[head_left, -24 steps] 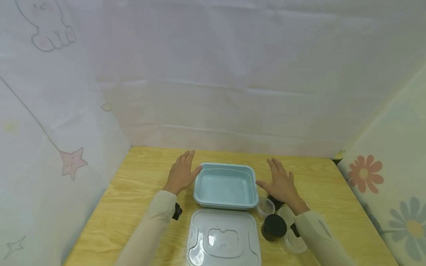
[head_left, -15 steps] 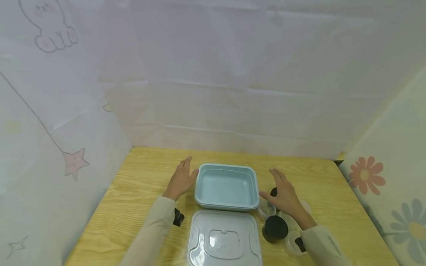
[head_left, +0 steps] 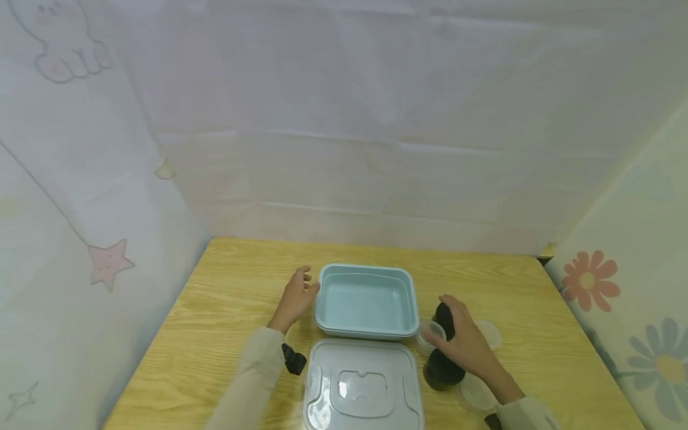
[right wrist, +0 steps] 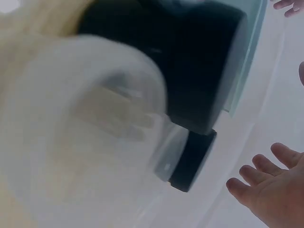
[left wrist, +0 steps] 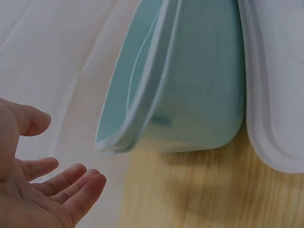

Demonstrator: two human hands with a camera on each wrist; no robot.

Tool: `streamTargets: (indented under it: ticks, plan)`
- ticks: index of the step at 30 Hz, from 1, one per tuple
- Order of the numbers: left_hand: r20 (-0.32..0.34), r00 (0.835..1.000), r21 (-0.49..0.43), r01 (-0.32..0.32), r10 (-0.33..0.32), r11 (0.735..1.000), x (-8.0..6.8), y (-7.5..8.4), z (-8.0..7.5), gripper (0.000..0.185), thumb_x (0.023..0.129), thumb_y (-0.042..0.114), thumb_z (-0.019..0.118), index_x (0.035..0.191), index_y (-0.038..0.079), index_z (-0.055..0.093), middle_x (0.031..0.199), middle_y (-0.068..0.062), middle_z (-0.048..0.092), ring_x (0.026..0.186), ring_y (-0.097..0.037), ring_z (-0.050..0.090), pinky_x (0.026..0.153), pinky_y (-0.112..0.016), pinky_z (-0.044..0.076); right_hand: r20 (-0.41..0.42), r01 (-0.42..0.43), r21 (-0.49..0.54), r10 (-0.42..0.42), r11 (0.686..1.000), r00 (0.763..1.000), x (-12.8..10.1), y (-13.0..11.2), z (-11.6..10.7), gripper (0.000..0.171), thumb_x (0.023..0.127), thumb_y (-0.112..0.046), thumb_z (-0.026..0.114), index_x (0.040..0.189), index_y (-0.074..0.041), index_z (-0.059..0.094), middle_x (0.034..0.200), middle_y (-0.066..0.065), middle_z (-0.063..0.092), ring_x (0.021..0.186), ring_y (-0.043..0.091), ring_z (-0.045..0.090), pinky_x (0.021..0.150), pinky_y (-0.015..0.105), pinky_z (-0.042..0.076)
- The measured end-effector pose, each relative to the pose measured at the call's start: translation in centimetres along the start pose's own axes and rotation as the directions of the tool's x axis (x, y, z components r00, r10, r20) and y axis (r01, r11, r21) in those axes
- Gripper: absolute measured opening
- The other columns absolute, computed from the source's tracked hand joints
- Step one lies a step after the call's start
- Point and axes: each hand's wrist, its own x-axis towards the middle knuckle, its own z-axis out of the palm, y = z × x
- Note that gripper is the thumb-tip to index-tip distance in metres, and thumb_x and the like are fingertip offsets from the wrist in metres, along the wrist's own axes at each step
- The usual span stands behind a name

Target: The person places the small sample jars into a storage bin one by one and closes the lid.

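Note:
A light blue rectangular food container (head_left: 365,301) stands on the table with no cover on it. My left hand (head_left: 293,300) is beside its left rim, fingers loosely bent with nothing in them. In the left wrist view the left hand (left wrist: 57,194) has a gap between its fingers and the container's rim (left wrist: 135,118). My right hand (head_left: 469,343) hovers over a group of small pots, thumb apart from the fingers, holding nothing. Under and around it are a black-topped pot (head_left: 445,368), another black-topped pot (head_left: 443,318), partly hidden, and a small clear cup (head_left: 428,341).
A translucent grey lid (head_left: 365,385) lies directly in front of the blue container. More clear round tubs (head_left: 477,394) sit right of the black-topped pots, partly covered by the right arm. Patterned cloth (head_left: 365,149) encloses the wooden table (head_left: 242,263) at the back and sides.
My right hand has moved back toward me, from beside the container's right rim to above the small pots. The left hand has drawn slightly nearer, its fingers more bent. The container stays put.

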Motion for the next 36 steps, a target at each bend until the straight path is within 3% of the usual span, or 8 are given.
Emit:
streamTargets:
  ticks: [5,12,16,20,25,36]
  plan:
    - [-0.005,0.999,-0.028,0.043,-0.043,0.999,-0.1,-0.7,0.7,0.051,0.096,0.019,0.052,0.141,0.000,0.036,0.127,-0.023,0.050,0.113,-0.036,0.054,0.085,-0.047,0.050,0.003,-0.013,0.006,0.013,1.000,1.000,-1.2,0.4,0.3,0.078,0.082,-0.029,0.074,0.138,0.006,0.033,0.140,0.030,0.035,0.124,0.050,0.040,0.093,0.065,0.039]
    - [-0.017,0.996,-0.076,0.084,-0.086,0.994,-0.4,-1.0,1.5,0.049,0.095,0.016,0.053,0.138,-0.002,0.040,0.122,-0.022,0.054,0.109,-0.034,0.056,0.085,-0.045,0.051,0.007,-0.055,0.048,0.055,0.997,0.998,-2.7,0.8,0.6,0.081,0.079,-0.029,0.077,0.139,0.004,0.033,0.142,0.029,0.034,0.125,0.052,0.038,0.092,0.069,0.037]
    - [-0.005,0.994,-0.079,0.108,-0.109,0.991,-0.7,-1.3,2.0,0.047,0.095,0.015,0.053,0.137,-0.001,0.041,0.119,-0.020,0.056,0.106,-0.032,0.057,0.082,-0.042,0.052,-0.003,-0.078,0.087,0.079,0.993,0.997,-3.7,1.0,1.0,0.083,0.077,-0.027,0.080,0.139,0.003,0.034,0.139,0.028,0.037,0.121,0.047,0.043,0.091,0.065,0.041]
    - [-0.006,0.994,-0.071,0.106,-0.107,0.992,-0.9,-1.5,2.2,0.045,0.094,0.011,0.053,0.136,-0.002,0.043,0.114,-0.020,0.057,0.102,-0.030,0.059,0.078,-0.039,0.053,-0.043,-0.077,0.065,0.080,0.995,0.996,-4.5,0.9,1.3,0.083,0.071,-0.026,0.084,0.135,0.002,0.039,0.132,0.024,0.045,0.111,0.039,0.052,0.087,0.053,0.048]
    - [-0.031,0.996,-0.062,0.085,-0.087,0.994,-1.0,-1.6,2.2,0.041,0.092,0.005,0.056,0.130,-0.005,0.049,0.105,-0.020,0.059,0.094,-0.029,0.060,0.073,-0.037,0.054,-0.085,-0.062,0.038,0.065,0.997,0.994,-5.2,0.9,1.5,0.086,0.063,-0.021,0.089,0.132,0.001,0.043,0.129,0.023,0.048,0.105,0.038,0.056,0.080,0.041,0.052]
    - [0.002,0.991,-0.081,0.130,-0.131,0.988,-1.0,-1.4,2.2,0.038,0.094,0.009,0.056,0.130,-0.005,0.053,0.106,-0.018,0.059,0.087,-0.023,0.059,0.067,-0.030,0.052,-0.089,-0.054,-0.028,0.052,0.998,0.995,-6.2,1.0,1.9,0.086,0.052,-0.017,0.093,0.126,0.000,0.052,0.120,0.014,0.056,0.101,0.030,0.056,0.081,0.040,0.051]
